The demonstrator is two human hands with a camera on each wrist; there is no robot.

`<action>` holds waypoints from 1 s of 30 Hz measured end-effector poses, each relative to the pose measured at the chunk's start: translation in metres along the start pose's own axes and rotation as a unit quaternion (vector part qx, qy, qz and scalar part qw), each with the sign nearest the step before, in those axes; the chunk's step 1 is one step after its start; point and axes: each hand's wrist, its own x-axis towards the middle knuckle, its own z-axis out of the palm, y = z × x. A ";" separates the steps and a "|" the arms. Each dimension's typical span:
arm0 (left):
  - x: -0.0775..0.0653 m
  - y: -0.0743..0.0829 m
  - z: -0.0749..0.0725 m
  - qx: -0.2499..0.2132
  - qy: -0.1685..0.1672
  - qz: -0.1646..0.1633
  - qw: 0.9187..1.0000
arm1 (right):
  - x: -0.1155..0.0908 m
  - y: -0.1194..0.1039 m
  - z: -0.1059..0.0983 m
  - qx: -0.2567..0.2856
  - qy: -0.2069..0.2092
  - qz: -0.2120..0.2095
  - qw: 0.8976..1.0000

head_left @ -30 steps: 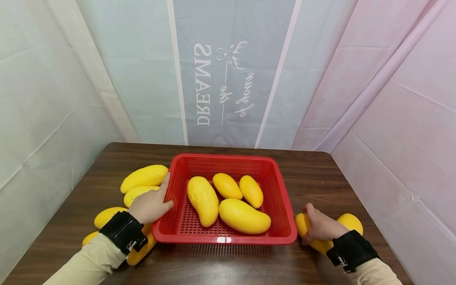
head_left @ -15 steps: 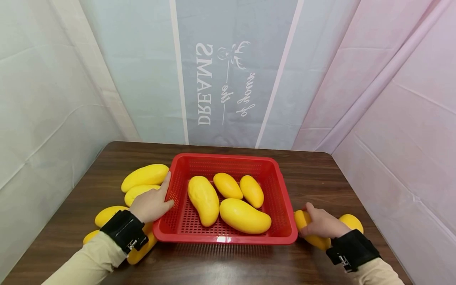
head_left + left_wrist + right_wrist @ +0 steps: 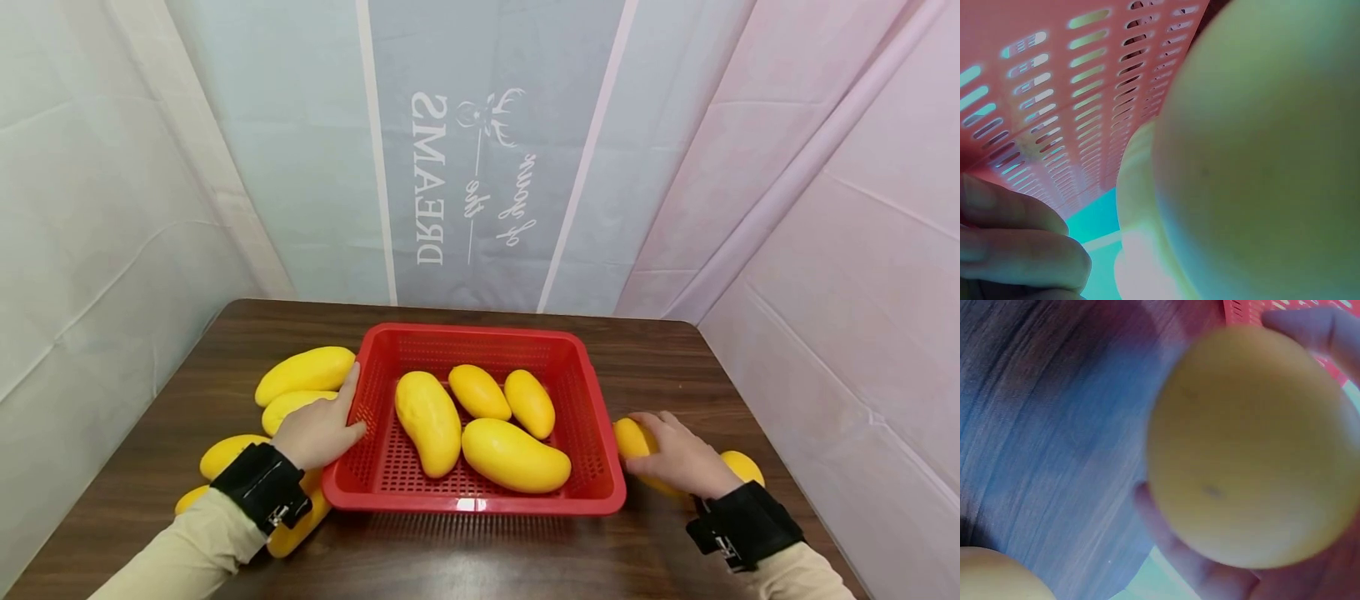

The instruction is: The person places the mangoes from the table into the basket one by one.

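A red plastic basket (image 3: 480, 503) with slotted walls stands mid-table, several yellow mangoes (image 3: 517, 457) lying inside. At its left rim is my left hand (image 3: 313, 429), thumb over the inner side and curled fingers (image 3: 1022, 256) outside against the wall, holding the rim. Just right of the basket, my right hand (image 3: 682, 457) grips a yellow mango (image 3: 1247, 450) between thumb and fingers; in the right wrist view the tabletop shows past it. Another mango (image 3: 742, 467) lies behind that wrist, partly hidden.
Several mangoes (image 3: 303, 375) lie left of the basket, some partly under my left forearm. The dark wooden table (image 3: 480, 558) has fabric-covered walls behind and at both sides.
My right hand has taken a firmer hold of the mango and moved it slightly up and left, towards the basket's right side. The left hand and basket have stayed put.
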 end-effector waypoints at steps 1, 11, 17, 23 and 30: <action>0.000 0.000 0.000 -0.001 0.000 -0.002 1.000 | 0.000 -0.001 -0.001 -0.003 0.010 -0.003 1.000; -0.002 0.002 -0.002 -0.001 -0.004 0.000 1.000 | 0.001 -0.008 -0.005 0.016 0.084 -0.005 0.996; 0.000 0.001 -0.001 -0.003 -0.006 -0.009 1.000 | 0.001 -0.013 -0.008 0.026 0.126 -0.009 0.992; 0.001 0.000 0.000 -0.007 -0.007 -0.008 1.000 | -0.002 -0.018 -0.012 0.036 0.144 -0.017 0.989; 0.000 0.000 -0.001 -0.005 -0.007 -0.007 1.000 | -0.004 -0.026 -0.016 0.059 0.172 -0.029 0.983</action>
